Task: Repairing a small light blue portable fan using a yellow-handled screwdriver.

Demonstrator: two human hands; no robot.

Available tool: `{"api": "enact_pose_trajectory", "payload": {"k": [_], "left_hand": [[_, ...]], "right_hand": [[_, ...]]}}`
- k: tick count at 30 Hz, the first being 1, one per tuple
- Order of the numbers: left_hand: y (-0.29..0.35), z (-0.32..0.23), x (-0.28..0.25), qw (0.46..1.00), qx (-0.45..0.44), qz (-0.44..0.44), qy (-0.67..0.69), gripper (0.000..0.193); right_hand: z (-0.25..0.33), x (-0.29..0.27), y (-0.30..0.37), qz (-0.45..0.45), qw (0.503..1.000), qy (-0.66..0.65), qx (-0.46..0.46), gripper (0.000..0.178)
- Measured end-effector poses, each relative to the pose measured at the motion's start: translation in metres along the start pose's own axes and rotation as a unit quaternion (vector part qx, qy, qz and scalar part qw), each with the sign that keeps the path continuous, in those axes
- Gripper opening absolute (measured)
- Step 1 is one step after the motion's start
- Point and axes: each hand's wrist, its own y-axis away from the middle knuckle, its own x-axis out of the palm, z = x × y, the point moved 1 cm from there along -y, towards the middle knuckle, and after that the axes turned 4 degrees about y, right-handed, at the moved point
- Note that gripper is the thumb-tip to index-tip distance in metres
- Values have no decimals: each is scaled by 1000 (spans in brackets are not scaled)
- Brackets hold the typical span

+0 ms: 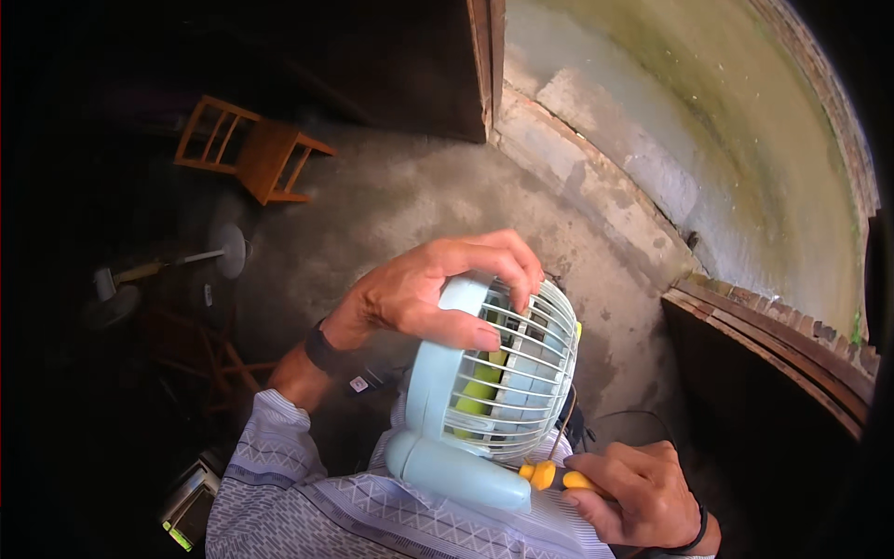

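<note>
A small light-blue fan point(430, 389) with a white wire guard rests against my body, tilted on its side. Green blades point(480, 389) show through the guard's wires. Over its upper rim curls my left hand point(456, 284), thumb and fingers gripping the housing and the wires. My right hand point(633, 492) is closed round the yellow and black handle of a screwdriver point(542, 474), at the lower right of the fan. The screwdriver's tip is hidden by the fan. A thin cord point(564, 424) runs beside the guard.
A wooden chair point(268, 158) stands at the far left on the concrete floor point(410, 200). Nearer on the left lies a white standing fan point(231, 250), beside a dim wooden frame point(228, 365). A doorway opens at the upper right, with dark wooden door panels point(764, 349) on the right.
</note>
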Motion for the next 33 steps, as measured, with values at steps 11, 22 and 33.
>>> {"api": "enact_pose_trajectory", "payload": {"k": [11, 22, 33], "left_hand": [[13, 2, 0, 997, 45, -44, 42, 47], [16, 14, -4, 992, 59, -74, 86, 48], [15, 20, -9, 993, 69, -67, 73, 47]], "right_hand": [[27, 55, -8, -462, 833, -304, 25, 24], [-33, 12, 23, -233, 969, -40, -67, 31], [-47, 17, 27, -254, 962, -101, -24, 32]]}}
